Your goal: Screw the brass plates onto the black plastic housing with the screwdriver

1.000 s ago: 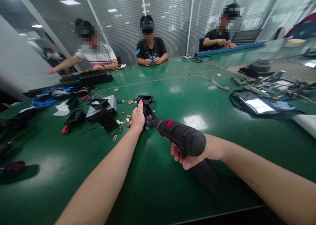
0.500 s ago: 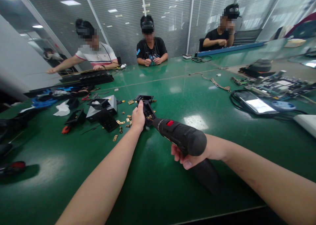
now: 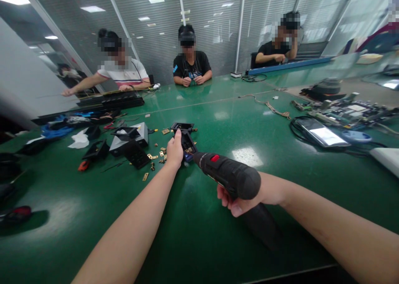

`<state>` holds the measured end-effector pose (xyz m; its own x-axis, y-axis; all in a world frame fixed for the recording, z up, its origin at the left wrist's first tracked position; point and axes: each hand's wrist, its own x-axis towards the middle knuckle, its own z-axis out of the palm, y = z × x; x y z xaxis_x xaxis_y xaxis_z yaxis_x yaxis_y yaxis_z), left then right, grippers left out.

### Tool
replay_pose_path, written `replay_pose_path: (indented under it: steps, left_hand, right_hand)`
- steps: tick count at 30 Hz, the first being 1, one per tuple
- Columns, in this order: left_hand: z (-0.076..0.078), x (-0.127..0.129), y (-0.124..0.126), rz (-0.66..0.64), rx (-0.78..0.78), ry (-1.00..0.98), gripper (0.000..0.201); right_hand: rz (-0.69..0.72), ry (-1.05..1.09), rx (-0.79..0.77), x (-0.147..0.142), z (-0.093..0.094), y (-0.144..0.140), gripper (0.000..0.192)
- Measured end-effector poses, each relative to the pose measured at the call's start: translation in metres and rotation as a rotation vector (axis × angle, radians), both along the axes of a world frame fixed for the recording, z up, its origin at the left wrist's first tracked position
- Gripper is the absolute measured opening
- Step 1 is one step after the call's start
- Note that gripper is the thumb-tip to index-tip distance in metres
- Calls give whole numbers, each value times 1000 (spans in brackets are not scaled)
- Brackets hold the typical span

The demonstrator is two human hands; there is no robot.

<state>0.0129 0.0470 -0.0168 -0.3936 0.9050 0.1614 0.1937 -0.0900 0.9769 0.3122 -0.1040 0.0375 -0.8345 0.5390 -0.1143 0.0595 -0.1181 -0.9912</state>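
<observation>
My left hand point(image 3: 175, 150) is closed on a small black plastic housing point(image 3: 188, 141), its thumb along the near left edge. Brass-coloured pieces show inside the housing. In my right hand point(image 3: 232, 203) is a black cordless drill point(image 3: 229, 171) with a red switch on top. The drill's nose points into the housing's near end, and its bit tip is too small to make out. Another black housing point(image 3: 182, 127) lies just behind the held one. Several small brass plates point(image 3: 152, 156) and brass screws point(image 3: 152, 166) are scattered left of my left hand.
To the left stand a grey box point(image 3: 141, 135), a black plastic panel point(image 3: 137, 154) and an orange-tipped item point(image 3: 83, 165). A phone point(image 3: 322, 131) with a coiled cable and circuit boards point(image 3: 346, 107) lie at right. Three people sit across the green table point(image 3: 212, 242).
The view has tilted slightly upward, so things sit a little lower in it. Both hands keep their holds, and a bluish glint now shows at the housing's near end.
</observation>
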Motion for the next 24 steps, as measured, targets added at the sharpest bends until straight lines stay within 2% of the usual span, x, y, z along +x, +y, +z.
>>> replay_pose_path:
  steps: [10,18,24]
  left_hand:
    - [5,2,-5,18,-28,-7,101]
    - [4,-3,-6,-1,-51,24,104]
    - [6,-3,-9,0,-52,11,103]
  right_hand:
    - [-30,-15,-12,-2,8,-5,65]
    - [-20,-13,-124,-3,6,-4,63]
    - [-47,-48,-5,-7,1,-2,65]
